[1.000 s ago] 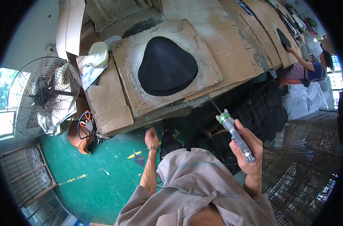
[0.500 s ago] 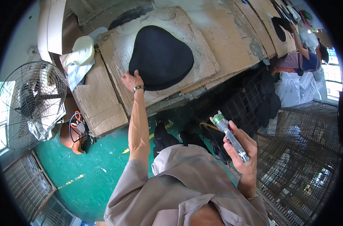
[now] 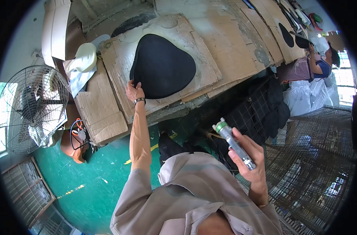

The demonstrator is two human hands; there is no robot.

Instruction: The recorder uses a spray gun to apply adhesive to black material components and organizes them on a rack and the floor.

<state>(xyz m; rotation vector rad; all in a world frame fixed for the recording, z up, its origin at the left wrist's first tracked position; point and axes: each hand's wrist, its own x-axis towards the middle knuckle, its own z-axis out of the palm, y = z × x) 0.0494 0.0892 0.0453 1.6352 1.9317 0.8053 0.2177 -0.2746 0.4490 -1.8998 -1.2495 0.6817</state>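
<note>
A black pad (image 3: 164, 66), shaped like a rounded triangle, lies on the cardboard-covered table in front of me. My left hand (image 3: 135, 92) holds its near left edge, thumb on top and the other fingers partly hidden at the rim. That left side is slightly raised and shows its thickness. Away from the table, at my right side, my right hand (image 3: 249, 158) is closed around a spray gun (image 3: 235, 145) with a grey metal body and a green ring near its nozzle. The nozzle points up and left, apart from the pad.
Cardboard sheets (image 3: 233, 55) cover the table. At left stands a large caged fan (image 3: 31, 105); near it a pale moulded piece (image 3: 86, 56) rests on the table. Wire racks (image 3: 315, 156) fill my right side. A co-worker (image 3: 303, 68) handles black pieces at the table's far right end.
My left fingers have closed further round the pad's edge, and its left side has come up a little. The view has shifted slightly. The co-worker has moved a black piece.
</note>
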